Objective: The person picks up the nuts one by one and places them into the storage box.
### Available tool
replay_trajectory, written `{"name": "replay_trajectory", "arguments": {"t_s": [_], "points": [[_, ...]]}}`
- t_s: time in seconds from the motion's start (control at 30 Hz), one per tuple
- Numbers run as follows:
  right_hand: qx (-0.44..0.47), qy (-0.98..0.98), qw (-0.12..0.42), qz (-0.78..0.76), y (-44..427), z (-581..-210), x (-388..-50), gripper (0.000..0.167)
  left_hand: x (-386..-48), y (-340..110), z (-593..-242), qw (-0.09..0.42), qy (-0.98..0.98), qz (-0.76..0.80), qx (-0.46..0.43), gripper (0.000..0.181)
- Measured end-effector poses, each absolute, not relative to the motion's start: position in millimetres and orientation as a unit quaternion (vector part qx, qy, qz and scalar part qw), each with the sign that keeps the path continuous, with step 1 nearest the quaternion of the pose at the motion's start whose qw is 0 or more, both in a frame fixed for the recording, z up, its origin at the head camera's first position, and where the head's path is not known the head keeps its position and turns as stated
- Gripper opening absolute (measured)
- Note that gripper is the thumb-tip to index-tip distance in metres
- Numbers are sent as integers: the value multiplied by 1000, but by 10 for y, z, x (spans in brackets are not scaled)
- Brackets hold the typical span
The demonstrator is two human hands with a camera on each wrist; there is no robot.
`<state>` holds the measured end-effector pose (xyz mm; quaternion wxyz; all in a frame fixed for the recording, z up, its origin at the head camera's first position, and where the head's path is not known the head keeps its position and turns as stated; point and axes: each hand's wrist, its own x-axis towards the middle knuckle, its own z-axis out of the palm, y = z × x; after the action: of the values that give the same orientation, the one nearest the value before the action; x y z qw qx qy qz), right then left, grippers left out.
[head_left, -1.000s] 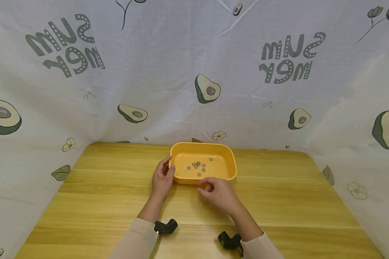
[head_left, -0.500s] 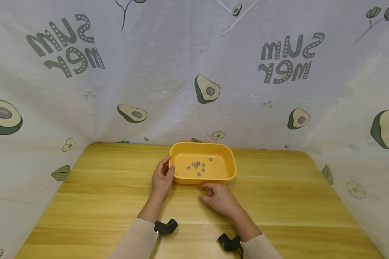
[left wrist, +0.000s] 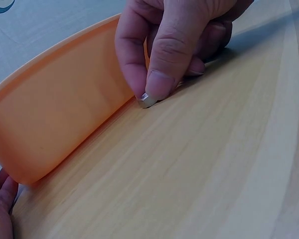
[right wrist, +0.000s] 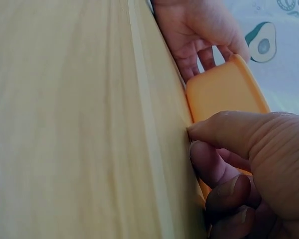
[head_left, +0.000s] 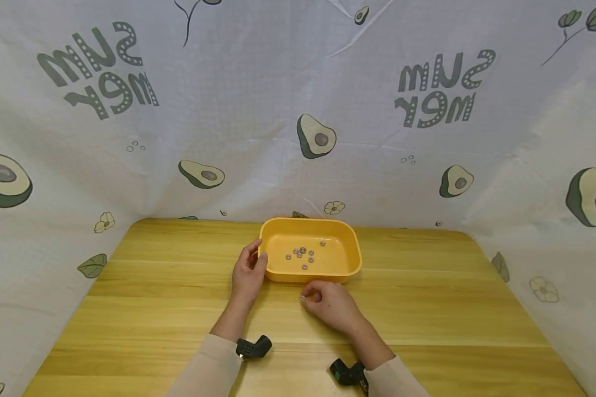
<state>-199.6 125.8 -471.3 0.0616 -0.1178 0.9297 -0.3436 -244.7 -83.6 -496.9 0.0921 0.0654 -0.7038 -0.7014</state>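
In the head view a yellow plastic tray (head_left: 347,274) sits on the table with several small metal nuts (head_left: 303,251) on its floor. My left hand (head_left: 248,278) holds the tray's left end, its thumb by the near left corner and the fingers farther back. Just in front of the near wall, my right hand (head_left: 334,306) pinches one metal nut (left wrist: 146,101) between thumb and index finger. This nut is low over or touching the tabletop; which of the two I cannot tell. In the right wrist view the right fingers hide it.
The wooden table (head_left: 452,309) stretches out on both sides of the tray. A white cloth (head_left: 258,82) with avocado prints hangs behind and beside it. A dark camera (head_left: 254,347) is strapped at the left wrist, another (head_left: 346,372) at the right.
The right hand came down from the tray's near rim to the table. Half a second ago a nut lay by its parted fingertips; now they pinch it, slightly nearer me. The left hand stayed put.
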Motion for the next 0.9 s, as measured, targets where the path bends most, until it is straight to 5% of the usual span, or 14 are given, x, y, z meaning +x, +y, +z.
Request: {"name": "replay_trajectory", "arguments": {"t_s": [0.9], "points": [[-106,927,78,-351,1211,-4477,-1965,6,-2464,-829,-4983,100,-696,-708,63,42]]}}
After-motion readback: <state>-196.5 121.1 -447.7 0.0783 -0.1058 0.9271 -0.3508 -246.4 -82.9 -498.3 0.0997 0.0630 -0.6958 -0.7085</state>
